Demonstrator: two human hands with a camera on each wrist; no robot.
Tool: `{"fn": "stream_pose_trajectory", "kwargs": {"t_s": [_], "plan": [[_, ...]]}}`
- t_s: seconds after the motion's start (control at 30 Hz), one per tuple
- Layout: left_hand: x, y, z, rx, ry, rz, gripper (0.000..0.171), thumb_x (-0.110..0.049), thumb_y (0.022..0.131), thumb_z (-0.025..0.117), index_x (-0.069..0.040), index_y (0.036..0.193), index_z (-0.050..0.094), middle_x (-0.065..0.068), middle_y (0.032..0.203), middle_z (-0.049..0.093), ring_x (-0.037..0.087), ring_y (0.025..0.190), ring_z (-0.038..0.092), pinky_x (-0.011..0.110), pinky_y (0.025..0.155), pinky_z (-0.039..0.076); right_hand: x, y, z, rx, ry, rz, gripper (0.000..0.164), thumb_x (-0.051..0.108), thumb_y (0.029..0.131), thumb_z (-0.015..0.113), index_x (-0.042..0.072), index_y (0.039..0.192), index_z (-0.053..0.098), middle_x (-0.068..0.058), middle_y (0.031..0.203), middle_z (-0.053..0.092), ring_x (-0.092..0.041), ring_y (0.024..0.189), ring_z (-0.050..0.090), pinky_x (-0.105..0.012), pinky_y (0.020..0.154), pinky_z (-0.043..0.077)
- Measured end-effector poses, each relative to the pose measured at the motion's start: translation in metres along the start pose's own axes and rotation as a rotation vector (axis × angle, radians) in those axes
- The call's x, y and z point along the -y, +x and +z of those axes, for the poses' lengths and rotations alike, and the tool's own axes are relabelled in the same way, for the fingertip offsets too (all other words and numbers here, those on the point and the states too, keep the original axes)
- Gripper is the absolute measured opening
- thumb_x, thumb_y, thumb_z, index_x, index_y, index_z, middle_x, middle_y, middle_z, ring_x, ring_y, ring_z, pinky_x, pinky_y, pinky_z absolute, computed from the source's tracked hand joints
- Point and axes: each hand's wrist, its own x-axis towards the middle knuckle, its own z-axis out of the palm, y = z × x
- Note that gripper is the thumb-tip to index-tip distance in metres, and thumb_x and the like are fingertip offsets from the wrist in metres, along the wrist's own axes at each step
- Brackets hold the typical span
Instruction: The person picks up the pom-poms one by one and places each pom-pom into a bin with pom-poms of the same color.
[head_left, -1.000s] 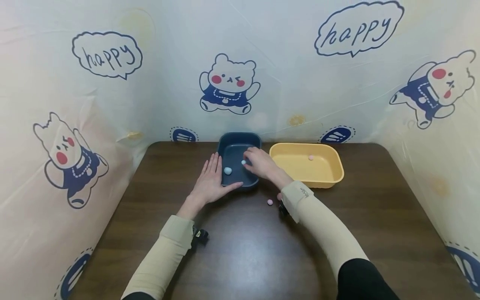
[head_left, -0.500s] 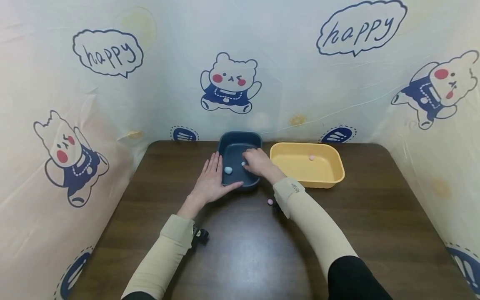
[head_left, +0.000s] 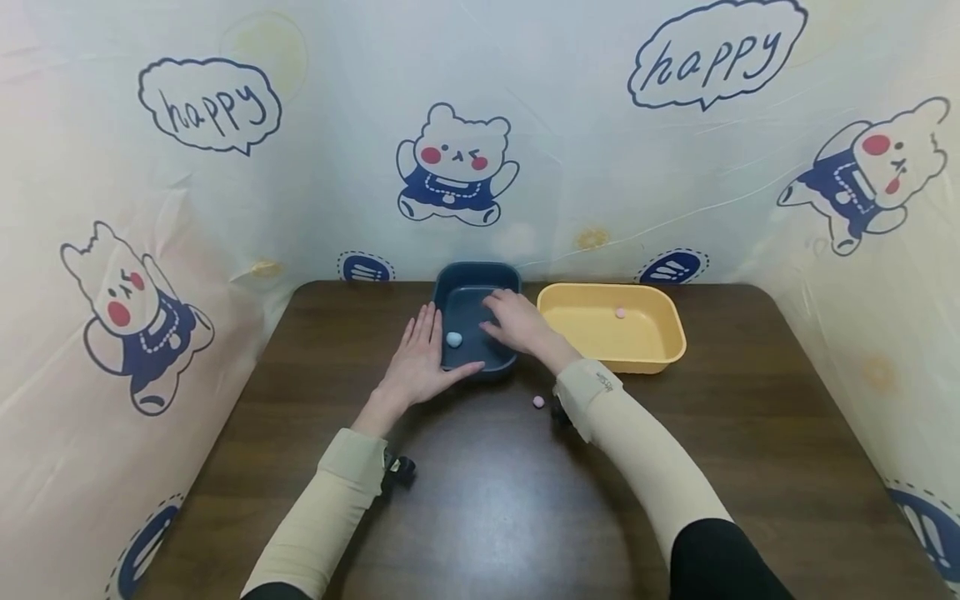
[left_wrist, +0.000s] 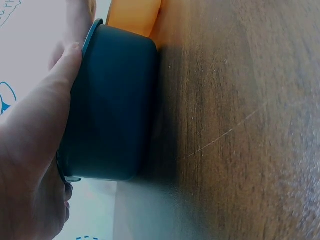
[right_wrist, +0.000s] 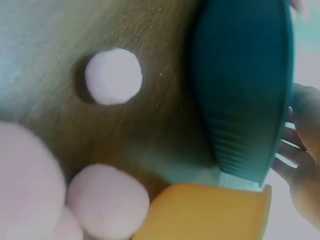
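Note:
My left hand lies with straight fingers along the left side of a dark blue tray, its thumb across the near rim. In the left wrist view the thumb rests right at the rim of that tray. My right hand reaches over the tray from the right, fingers and thumb apart, with nothing visible between them. Inside the tray a light blue ball sits near the left wall. The right wrist view shows the right hand beyond the tray's rim.
A yellow tray stands right of the blue one, with a small pink ball inside. Another pink ball lies on the brown table. Several pink balls show in the right wrist view; the right sleeve covers them in the head view.
The small light blue ball by my right fingertips is no longer visible, and the fingers and thumb have spread apart. My left hand has stayed in place.

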Motion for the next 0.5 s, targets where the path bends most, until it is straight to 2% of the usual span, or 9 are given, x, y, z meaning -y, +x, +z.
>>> {"fn": "stream_pose_trajectory", "kwargs": {"t_s": [0.13,0.2,0.23,0.33,0.43,0.47,0.5], "plan": [[-0.001,0.0,-0.001,0.007,-0.026,0.001,0.138,-0.098,0.087,0.049,-0.001,0.176,0.006,0.018,0.186,-0.001,0.036,0.175,0.002,0.055,0.143,0.008,-0.003,-0.018,-0.009,-0.069,0.046,-0.003,0.053,0.037,0.108,0.072,0.007,0.15,0.064,-0.016,0.151,0.065,-0.033,0.141,0.062,-0.049,0.125,0.05],[-0.001,0.001,0.0,0.007,-0.044,0.003,0.141,-0.102,0.085,0.045,-0.001,0.176,0.007,0.018,0.186,-0.002,0.036,0.175,0.002,0.056,0.142,0.008,-0.006,-0.029,-0.014,-0.088,0.074,0.003,0.057,0.04,0.108,0.071,0.008,0.154,0.061,-0.016,0.156,0.062,-0.033,0.146,0.059,-0.051,0.128,0.047],[0.005,0.004,0.006,-0.005,-0.042,0.018,0.144,-0.105,0.082,0.041,-0.001,0.176,0.006,0.018,0.186,-0.002,0.035,0.175,0.001,0.055,0.143,0.006,-0.008,-0.035,-0.017,-0.097,0.084,0.007,0.058,0.041,0.108,0.07,0.008,0.156,0.059,-0.016,0.158,0.06,-0.034,0.148,0.057,-0.051,0.129,0.046],[0.005,0.003,0.007,-0.011,-0.053,0.021,0.145,-0.107,0.082,0.037,-0.001,0.176,0.006,0.018,0.186,-0.002,0.036,0.175,0.0,0.055,0.143,0.006,-0.015,-0.052,-0.024,-0.117,0.101,0.012,0.065,0.045,0.108,0.069,0.009,0.161,0.054,-0.016,0.164,0.055,-0.034,0.154,0.052,-0.054,0.132,0.041],[0.005,0.002,0.006,-0.016,-0.031,0.016,0.141,-0.103,0.084,0.041,-0.002,0.176,0.005,0.016,0.187,-0.002,0.036,0.175,0.001,0.052,0.143,0.005,-0.024,-0.068,-0.03,-0.135,0.094,0.011,0.074,0.051,0.108,0.067,0.009,0.165,0.047,-0.016,0.17,0.049,-0.036,0.158,0.047,-0.055,0.135,0.037],[-0.002,-0.002,0.0,-0.009,-0.033,0.001,0.138,-0.1,0.087,0.045,-0.002,0.176,0.006,0.016,0.187,-0.002,0.037,0.175,0.003,0.054,0.142,0.007,-0.028,-0.074,-0.031,-0.139,0.091,0.012,0.076,0.052,0.107,0.066,0.01,0.167,0.045,-0.017,0.171,0.047,-0.036,0.159,0.045,-0.056,0.135,0.035],[-0.002,-0.001,0.001,-0.012,-0.025,0.001,0.136,-0.097,0.088,0.048,-0.002,0.176,0.006,0.017,0.187,-0.001,0.037,0.175,0.004,0.054,0.142,0.008,-0.032,-0.079,-0.032,-0.143,0.092,0.008,0.078,0.053,0.107,0.066,0.009,0.168,0.044,-0.017,0.172,0.045,-0.036,0.16,0.044,-0.056,0.136,0.034]]}}
